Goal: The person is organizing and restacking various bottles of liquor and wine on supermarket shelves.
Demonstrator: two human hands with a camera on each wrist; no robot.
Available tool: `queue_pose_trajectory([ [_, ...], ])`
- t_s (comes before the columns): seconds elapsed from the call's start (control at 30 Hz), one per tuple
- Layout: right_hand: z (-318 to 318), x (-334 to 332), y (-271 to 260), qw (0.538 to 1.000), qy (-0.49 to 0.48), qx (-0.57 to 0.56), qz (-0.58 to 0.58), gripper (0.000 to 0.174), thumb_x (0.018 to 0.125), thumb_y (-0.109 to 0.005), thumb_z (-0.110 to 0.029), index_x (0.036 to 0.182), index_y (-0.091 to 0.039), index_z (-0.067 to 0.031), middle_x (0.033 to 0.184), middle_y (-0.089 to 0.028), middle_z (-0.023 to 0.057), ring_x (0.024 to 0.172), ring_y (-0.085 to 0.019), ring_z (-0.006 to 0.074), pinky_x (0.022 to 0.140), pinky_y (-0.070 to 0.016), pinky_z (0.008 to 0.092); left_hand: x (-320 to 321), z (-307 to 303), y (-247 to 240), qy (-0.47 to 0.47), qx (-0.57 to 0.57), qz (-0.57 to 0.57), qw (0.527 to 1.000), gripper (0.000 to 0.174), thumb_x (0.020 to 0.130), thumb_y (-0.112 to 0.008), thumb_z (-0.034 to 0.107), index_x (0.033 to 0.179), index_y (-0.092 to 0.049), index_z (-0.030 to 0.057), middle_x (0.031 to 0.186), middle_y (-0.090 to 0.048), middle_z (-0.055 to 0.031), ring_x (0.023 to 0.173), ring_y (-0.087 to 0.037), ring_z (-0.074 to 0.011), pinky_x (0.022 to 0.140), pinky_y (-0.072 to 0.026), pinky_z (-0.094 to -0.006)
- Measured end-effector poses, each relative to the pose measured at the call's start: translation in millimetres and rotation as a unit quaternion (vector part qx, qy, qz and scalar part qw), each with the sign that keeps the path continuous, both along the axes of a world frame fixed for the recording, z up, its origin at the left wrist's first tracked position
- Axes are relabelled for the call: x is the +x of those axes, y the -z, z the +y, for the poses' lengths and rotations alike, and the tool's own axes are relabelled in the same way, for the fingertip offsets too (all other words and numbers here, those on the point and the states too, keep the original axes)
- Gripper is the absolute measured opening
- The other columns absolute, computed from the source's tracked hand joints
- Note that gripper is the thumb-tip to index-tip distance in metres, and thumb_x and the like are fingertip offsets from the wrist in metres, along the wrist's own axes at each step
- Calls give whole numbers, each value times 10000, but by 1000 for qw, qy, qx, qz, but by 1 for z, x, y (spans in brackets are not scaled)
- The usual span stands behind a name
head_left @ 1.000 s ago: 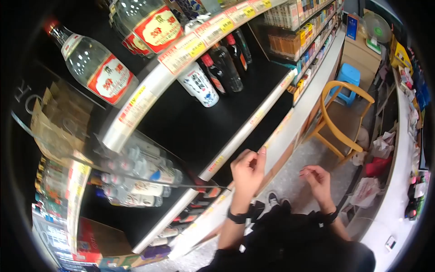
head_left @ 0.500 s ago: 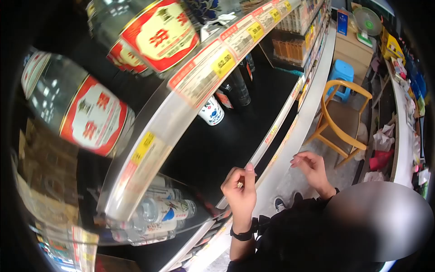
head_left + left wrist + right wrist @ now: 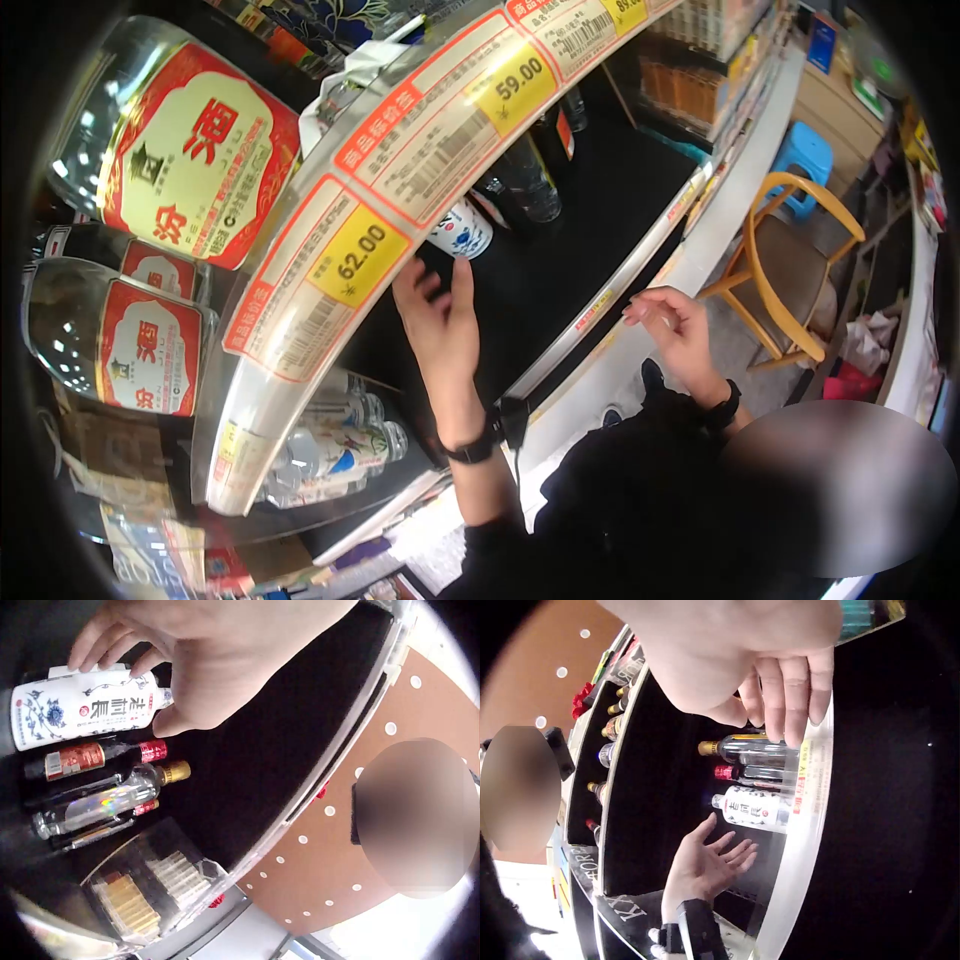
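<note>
My left hand (image 3: 440, 335) reaches under the upper shelf with its fingers spread. A white liquor bottle (image 3: 82, 710) with blue flower print and black characters stands there; the fingers and thumb overlap its cap end in the left wrist view. From the right wrist view, the left hand (image 3: 697, 870) appears just short of the bottle, palm facing it. My right hand (image 3: 672, 335) hangs in the air before the shelves, loosely bent and holding nothing. Beside the white bottle are a dark red-capped bottle (image 3: 82, 759) and a clear gold-capped bottle (image 3: 105, 806).
A curved shelf edge (image 3: 400, 180) with price labels runs above the left hand. Large red-labelled bottles (image 3: 190, 150) stand on that upper shelf. Below left lie clear bottles (image 3: 340, 445). A wooden chair (image 3: 780, 265) and a blue stool (image 3: 803, 165) are to the right.
My left hand has moved forward and left under the upper shelf toward the white bottle, its fingers opening from a loose curl. The head view has come closer to the labels. The right hand stays empty.
</note>
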State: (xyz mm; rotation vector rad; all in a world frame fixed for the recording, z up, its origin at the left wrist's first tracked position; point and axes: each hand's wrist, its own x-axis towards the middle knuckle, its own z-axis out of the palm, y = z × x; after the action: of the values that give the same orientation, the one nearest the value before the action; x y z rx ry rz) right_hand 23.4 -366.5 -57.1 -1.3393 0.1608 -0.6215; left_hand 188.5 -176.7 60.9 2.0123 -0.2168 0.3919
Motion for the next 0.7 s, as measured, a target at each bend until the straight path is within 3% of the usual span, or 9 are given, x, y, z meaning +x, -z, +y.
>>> queue_pose_trajectory([
  [0.03,-1,0,0,1000,1,-1,3,152,963,-652,-63,1059,-641,53,918,-725,95,836,-712,173,771,-558,286,0,1,-5,30,4,51,998,835,867,-783,301,1493,-323,-5,1446,-426,-232,1282,-485,-303,1012,-443,-396],
  [0.07,-8,13,0,1000,-19,7,-11,152,963,-652,-63,1059,-641,53,918,-725,95,836,-712,173,771,-558,286,9,-3,-12,10,11,37,999,835,867,-783,301,1493,-323,-5,1446,-426,-232,1282,-485,-303,1012,-443,-396],
  [0.13,-17,13,3,1000,-24,-9,-5,149,960,-655,-60,1056,-643,52,905,-722,85,822,-707,161,768,-557,287,28,-15,-10,90,-96,2,991,898,851,-799,291,1513,-272,-10,1456,-407,-235,1333,-433,-320,1048,-424,-401],
  [0.17,-23,19,3,999,-33,-12,-15,143,958,-656,-55,1057,-644,48,895,-719,81,827,-702,151,777,-555,287,34,-18,-14,88,-93,0,992,942,843,-805,209,1527,-200,-24,1474,-370,-251,1375,-380,-324,1090,-390,-416],
  [0.27,-33,25,8,999,-39,17,-24,143,958,-657,-55,1058,-643,46,893,-720,81,836,-701,148,789,-554,285,46,-20,-7,116,-125,-20,985,944,839,-802,130,1524,-174,-36,1462,-375,-267,1365,-388,-311,1095,-384,-417],
  [0.4,-41,31,4,997,-64,38,-2,150,961,-658,-69,1054,-641,49,911,-720,82,850,-701,145,805,-554,279,54,-16,-4,30,-68,-43,996,804,845,-805,129,1439,-308,-87,1231,-579,-201,1122,-590,-217,958,-476,-338],
  [0.43,-44,34,0,996,-80,29,2,156,961,-664,-80,1049,-643,46,919,-720,82,860,-703,145,805,-553,275,61,-11,-9,26,-33,-20,999,700,843,-814,153,1363,-413,-90,1136,-638,-164,1015,-633,-173,896,-498,-304],
  [0.57,-45,39,0,995,-94,25,-8,158,962,-665,-87,1045,-644,46,916,-719,83,865,-705,143,799,-554,271,87,4,11,27,-7,-59,998,584,825,-831,147,1246,-485,-64,1083,-668,-150,951,-662,-163,869,-518,-304],
  [0.7,-47,39,-8,995,-102,6,-1,157,961,-664,-88,1045,-648,43,908,-726,89,858,-710,143,795,-552,270,81,0,15,-15,-48,-52,997,608,805,-842,119,1250,-474,-72,1084,-671,-149,974,-665,-171,875,-525,-310],
])
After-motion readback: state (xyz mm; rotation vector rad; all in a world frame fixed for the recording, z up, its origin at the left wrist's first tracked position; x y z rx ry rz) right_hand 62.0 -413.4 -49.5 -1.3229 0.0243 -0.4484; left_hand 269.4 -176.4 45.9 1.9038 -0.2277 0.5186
